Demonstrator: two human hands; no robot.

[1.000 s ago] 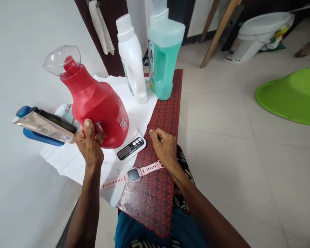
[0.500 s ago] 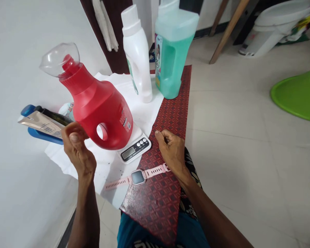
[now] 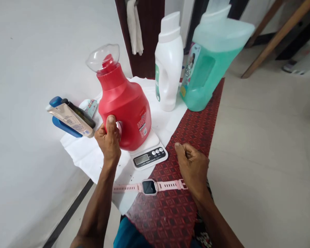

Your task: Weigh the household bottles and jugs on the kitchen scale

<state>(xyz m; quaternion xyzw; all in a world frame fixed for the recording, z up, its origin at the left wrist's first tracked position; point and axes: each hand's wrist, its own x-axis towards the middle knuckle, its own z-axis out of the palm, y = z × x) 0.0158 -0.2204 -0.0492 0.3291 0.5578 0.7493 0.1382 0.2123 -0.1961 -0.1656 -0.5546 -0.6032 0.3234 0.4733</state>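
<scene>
My left hand [image 3: 109, 140] is closed around the handle of a large red detergent jug [image 3: 129, 113], thumb up. The jug stands on a white kitchen scale [image 3: 150, 156], whose display looks blank. A clear cap [image 3: 103, 57] sits loosely tilted over the jug's red spout. My right hand [image 3: 192, 165] rests in a loose fist at the table's right edge, with nothing visible in it. Close by it, a smartwatch [image 3: 149, 187] with a pink strap lies stretched out flat, the strap's buckle end beside my wrist.
Behind the scale stand a white bottle [image 3: 169, 69] and a bottle of green liquid [image 3: 204, 72]. At left lie a beige tube [image 3: 71, 119], a dark bottle and a blue item. White paper [image 3: 98, 155] partly covers the red patterned table [image 3: 167, 206]. A wall borders the left side.
My left hand has come from beside the jug onto its handle and closed on it. The view has shifted, so things appear further right. My right hand keeps its loose fist.
</scene>
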